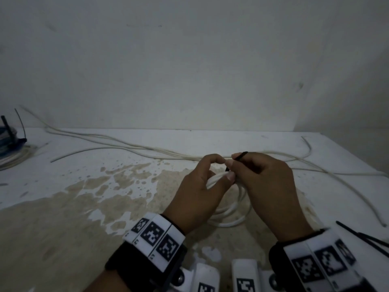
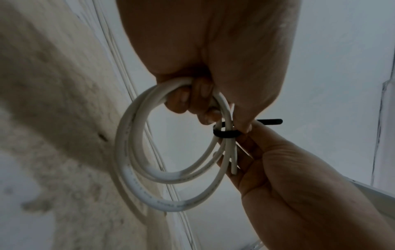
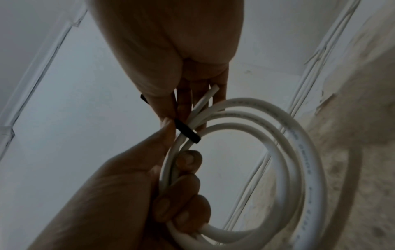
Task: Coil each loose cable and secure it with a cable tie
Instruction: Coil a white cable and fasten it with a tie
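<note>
A white cable coil [image 1: 231, 209] of several loops hangs between my hands, just above the stained table. My left hand [image 1: 224, 168] grips the coil [image 2: 132, 152], fingers [image 2: 192, 101] curled round the bunched strands [image 3: 299, 135]. A black cable tie [image 2: 226, 133] is wrapped round those strands just below that grip. My right hand [image 1: 235, 163] pinches the tie [image 1: 240, 157] at its head, thumb and forefinger [image 3: 169, 125] against the band [image 3: 188, 131]. The tie's tail [image 2: 269, 121] sticks out sideways past the pinch. The cable's cut end [image 3: 213, 89] lies along my right fingers.
Long loose white cables [image 1: 147, 147] trail across the back of the table [image 1: 63, 218] and off its right edge. Spare black ties [image 1: 368, 239] lie at the right. At the far left sits a tied blue bundle [image 1: 10, 140] with a white coil [image 1: 14, 159] beside it.
</note>
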Tool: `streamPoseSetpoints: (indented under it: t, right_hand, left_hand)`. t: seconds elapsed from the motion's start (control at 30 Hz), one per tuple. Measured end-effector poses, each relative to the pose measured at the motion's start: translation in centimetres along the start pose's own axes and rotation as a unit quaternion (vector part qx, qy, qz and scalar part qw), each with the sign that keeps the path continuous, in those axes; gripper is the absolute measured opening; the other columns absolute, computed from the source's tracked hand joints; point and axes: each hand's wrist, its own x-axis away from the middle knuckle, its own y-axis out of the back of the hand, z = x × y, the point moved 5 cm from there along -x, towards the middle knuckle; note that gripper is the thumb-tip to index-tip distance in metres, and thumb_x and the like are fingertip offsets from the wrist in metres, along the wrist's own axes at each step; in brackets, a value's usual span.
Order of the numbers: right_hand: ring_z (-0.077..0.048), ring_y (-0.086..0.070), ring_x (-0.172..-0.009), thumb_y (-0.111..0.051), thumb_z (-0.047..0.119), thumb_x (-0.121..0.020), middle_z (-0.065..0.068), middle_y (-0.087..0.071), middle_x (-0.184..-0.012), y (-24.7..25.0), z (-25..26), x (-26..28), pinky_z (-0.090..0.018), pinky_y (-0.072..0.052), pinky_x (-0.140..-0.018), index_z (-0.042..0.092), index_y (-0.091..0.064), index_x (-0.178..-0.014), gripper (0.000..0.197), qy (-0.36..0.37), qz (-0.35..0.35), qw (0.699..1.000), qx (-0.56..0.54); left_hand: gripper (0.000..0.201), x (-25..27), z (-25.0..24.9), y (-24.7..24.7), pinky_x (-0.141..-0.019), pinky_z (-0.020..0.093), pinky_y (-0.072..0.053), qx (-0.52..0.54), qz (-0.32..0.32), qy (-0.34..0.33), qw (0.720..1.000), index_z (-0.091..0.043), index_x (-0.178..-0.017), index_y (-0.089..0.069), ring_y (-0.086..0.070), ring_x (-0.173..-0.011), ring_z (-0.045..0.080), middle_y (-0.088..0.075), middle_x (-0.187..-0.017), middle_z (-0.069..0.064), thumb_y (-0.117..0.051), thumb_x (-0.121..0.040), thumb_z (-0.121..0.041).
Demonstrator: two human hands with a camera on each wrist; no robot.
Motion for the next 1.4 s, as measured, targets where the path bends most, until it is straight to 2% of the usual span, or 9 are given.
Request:
streamPoseSetpoints:
  t: [0.3, 0.37, 0.47, 0.67, 0.87, 1.13, 1.2, 1.3, 1.4]
  right_hand:
    - [-0.001, -0.058, -0.081, -0.058, 0.029, -0.083, 0.006, -0.065, -0.078, -0.5, 0.1, -0.3, -0.005, -0.038, -0.070, 0.015, -0.073, -0.079, 0.021, 0.073, 0.036, 0.995, 0.058]
    - [0.000, -0.056, -0.081, -0.057, 0.028, -0.081, 0.007, -0.064, -0.078, -0.6, 0.0, -0.3, -0.004, -0.036, -0.070, 0.014, -0.074, -0.080, 0.022, 0.079, 0.039, 0.994, 0.060]
    - [0.005, -0.055, -0.083, -0.056, 0.029, -0.082, 0.011, -0.062, -0.079, -0.6, -0.1, -0.4, -0.003, -0.035, -0.071, 0.015, -0.075, -0.082, 0.023, 0.083, 0.041, 0.994, 0.066]
    - [-0.002, -0.055, -0.080, -0.057, 0.024, -0.085, 0.003, -0.063, -0.079, -0.5, 0.4, -0.3, -0.004, -0.036, -0.070, 0.009, -0.073, -0.079, 0.023, 0.123, 0.054, 0.988, 0.083]
    - [0.011, -0.054, -0.087, -0.058, 0.014, -0.087, 0.006, -0.063, -0.085, 1.1, 2.0, -0.2, -0.002, -0.035, -0.081, 0.012, -0.070, -0.088, 0.012, 0.185, -0.018, 0.981, 0.058]
    - [-0.005, -0.064, -0.078, -0.061, 0.017, -0.089, 0.006, -0.068, -0.080, 0.0, 0.6, -0.3, -0.016, -0.050, -0.070, 0.018, -0.068, -0.083, 0.010, 0.014, 0.073, 0.996, -0.041]
    - [-0.005, -0.064, -0.079, -0.064, 0.015, -0.087, 0.008, -0.068, -0.080, 0.0, 0.4, -0.3, -0.019, -0.051, -0.072, 0.020, -0.069, -0.080, 0.010, 0.024, 0.074, 0.997, -0.007]
    - [-0.001, -0.060, -0.083, -0.064, 0.013, -0.087, 0.015, -0.067, -0.078, 0.5, 0.4, -0.4, -0.006, -0.042, -0.073, 0.023, -0.068, -0.077, 0.014, 0.067, 0.048, 0.995, 0.049]
    - [-0.005, -0.058, -0.081, -0.062, 0.012, -0.089, 0.007, -0.066, -0.075, 0.5, 0.0, -0.5, -0.005, -0.039, -0.072, 0.020, -0.068, -0.078, 0.015, 0.099, 0.036, 0.991, 0.087]
  left_hand:
    - [0.016, 0.0, 0.0, 0.1, -0.064, 0.030, -0.048, 0.026, -0.027, -0.013, 0.999, -0.041, -0.101, -0.057, -0.063, -0.075, 0.026, -0.068, -0.081, 0.005, -0.061, -0.090, -0.031]
    - [0.017, -0.1, 0.0, 0.1, -0.065, 0.029, -0.048, 0.025, -0.033, -0.019, 0.999, -0.043, -0.099, -0.060, -0.064, -0.074, 0.020, -0.068, -0.078, 0.000, -0.060, -0.086, -0.031]
    - [0.016, -0.1, 0.0, 0.2, -0.057, 0.012, -0.041, 0.026, -0.030, -0.019, 0.999, -0.036, -0.100, -0.063, -0.059, -0.062, 0.000, -0.064, -0.065, -0.015, -0.059, -0.092, -0.023]
    - [0.021, -0.2, -0.2, 0.3, -0.056, 0.018, -0.041, 0.016, -0.039, -0.018, 0.999, -0.037, -0.097, -0.062, -0.055, -0.060, 0.013, -0.066, -0.073, 0.010, -0.059, -0.091, -0.017]
    - [0.009, -0.1, -0.4, 0.5, -0.045, 0.018, -0.032, 0.014, -0.029, -0.009, 0.999, -0.025, -0.090, -0.059, -0.037, -0.043, 0.007, -0.051, -0.061, 0.005, -0.058, -0.092, -0.017]
    - [0.007, 0.0, 0.0, -0.3, -0.045, 0.019, -0.031, 0.051, 0.001, 0.027, 0.998, -0.026, -0.099, -0.054, -0.035, -0.042, 0.003, -0.043, -0.048, -0.012, -0.057, -0.093, -0.023]
    - [0.010, 0.0, 0.3, -0.2, -0.047, 0.020, -0.032, 0.063, 0.010, 0.045, 0.997, -0.021, -0.102, -0.052, -0.036, -0.042, 0.003, -0.047, -0.049, -0.013, -0.056, -0.094, -0.023]
    - [0.008, -0.2, 0.7, 0.0, -0.051, 0.025, -0.034, 0.053, 0.018, 0.046, 0.997, -0.016, -0.099, -0.056, -0.041, -0.046, 0.004, -0.051, -0.058, -0.013, -0.055, -0.094, -0.023]
    - [0.013, -0.1, 1.0, -0.2, -0.051, 0.027, -0.035, 0.051, 0.023, 0.041, 0.998, -0.012, -0.092, -0.057, -0.042, -0.049, 0.007, -0.050, -0.060, -0.011, -0.053, -0.096, -0.024]
